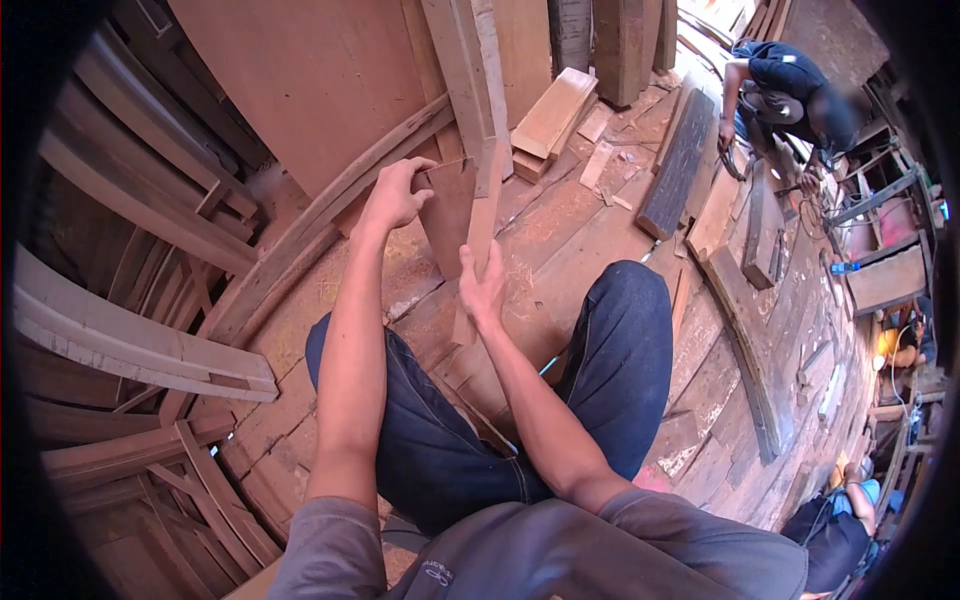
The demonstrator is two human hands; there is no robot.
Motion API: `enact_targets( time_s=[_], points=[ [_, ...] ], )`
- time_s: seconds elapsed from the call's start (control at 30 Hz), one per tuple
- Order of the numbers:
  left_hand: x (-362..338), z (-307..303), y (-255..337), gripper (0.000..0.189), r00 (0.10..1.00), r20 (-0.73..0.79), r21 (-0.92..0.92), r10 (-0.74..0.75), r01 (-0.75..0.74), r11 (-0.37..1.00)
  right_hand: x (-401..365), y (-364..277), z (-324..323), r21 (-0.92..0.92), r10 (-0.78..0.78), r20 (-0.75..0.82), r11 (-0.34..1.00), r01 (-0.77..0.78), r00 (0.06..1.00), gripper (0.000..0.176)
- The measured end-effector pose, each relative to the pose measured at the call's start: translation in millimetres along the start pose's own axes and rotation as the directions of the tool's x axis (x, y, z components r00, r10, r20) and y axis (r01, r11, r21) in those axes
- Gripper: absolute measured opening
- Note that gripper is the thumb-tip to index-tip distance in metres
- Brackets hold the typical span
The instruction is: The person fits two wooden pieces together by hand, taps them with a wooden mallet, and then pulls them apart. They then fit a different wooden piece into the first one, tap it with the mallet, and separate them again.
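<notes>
My left hand (398,193) is at the upper edge of a flat, tapering brown board (449,215), its fingers curled over the board's corner. My right hand (483,283) is wrapped round a narrow, light wooden strip (484,212), with the thumb up along it. The strip stands slanted beside the board, its lower end between my knees and its upper end near a tall wooden post (470,75). Wood shavings lie on the plank floor around both pieces.
Stacked light blocks (553,115) lie ahead. A dark beam (677,165) and a long curved plank (745,350) are to the right. A co-worker (790,95) bends over wood at the upper right; another person (835,530) is lower right. Curved timbers (140,330) lean at left.
</notes>
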State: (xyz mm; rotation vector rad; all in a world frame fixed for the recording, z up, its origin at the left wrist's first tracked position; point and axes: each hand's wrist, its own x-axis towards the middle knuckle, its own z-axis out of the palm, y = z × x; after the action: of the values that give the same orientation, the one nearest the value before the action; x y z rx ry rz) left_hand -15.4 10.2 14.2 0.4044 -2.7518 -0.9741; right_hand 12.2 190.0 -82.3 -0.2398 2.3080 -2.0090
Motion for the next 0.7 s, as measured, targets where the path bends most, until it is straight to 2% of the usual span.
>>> enact_targets(
  time_s=[0.07, 0.17, 0.27, 0.37, 0.47, 0.5, 0.6, 0.67, 0.7],
  points=[
    [2, -3, -5, 0.043, 0.999, -0.017, -0.003, -0.037, 0.037, 0.999, -2, -9, 0, 0.006, -0.077, -0.017, 0.997, 0.077, 0.997, 0.038],
    [2, -7, -11, 0.040, 0.996, -0.018, 0.005, -0.090, 0.090, 0.996, 1, -17, -7, -0.043, -0.133, 0.077, 0.990, 0.137, 0.988, 0.046],
    [0, -13, -10, 0.039, 0.992, 0.008, -0.035, -0.122, 0.122, 0.992, 4, -22, -8, -0.062, -0.232, 0.220, 0.966, 0.251, 0.947, 0.045],
    [1, -11, -15, 0.039, 0.995, -0.014, -0.029, -0.097, 0.097, 0.995, 1, -17, -3, -0.144, -0.341, 0.154, 0.921, 0.362, 0.927, 0.037],
    [-3, -13, -17, 0.040, 0.996, -0.026, -0.034, -0.091, 0.090, 0.995, 3, -13, -4, -0.164, -0.173, 0.027, 0.971, 0.176, 0.984, 0.044],
    [-3, -14, -19, 0.041, 0.994, -0.017, -0.027, -0.111, 0.110, 0.994, 3, -24, -7, -0.096, -0.157, -0.004, 0.983, 0.156, 0.988, 0.045],
    [-5, -10, -26, 0.043, 0.995, -0.043, -0.051, -0.095, 0.093, 0.994, 2, -24, -5, -0.168, -0.140, 0.092, 0.974, 0.154, 0.986, 0.037],
    [-3, -3, -35, 0.046, 0.993, -0.100, -0.052, -0.057, 0.052, 0.997, 0, -22, -3, -0.217, -0.296, 0.119, 0.924, 0.316, 0.948, 0.037],
    [-4, -3, -31, 0.047, 0.994, -0.076, -0.077, -0.077, 0.072, 0.994, -1, -30, -3, -0.238, -0.373, 0.137, 0.887, 0.396, 0.918, 0.038]
  ],
)
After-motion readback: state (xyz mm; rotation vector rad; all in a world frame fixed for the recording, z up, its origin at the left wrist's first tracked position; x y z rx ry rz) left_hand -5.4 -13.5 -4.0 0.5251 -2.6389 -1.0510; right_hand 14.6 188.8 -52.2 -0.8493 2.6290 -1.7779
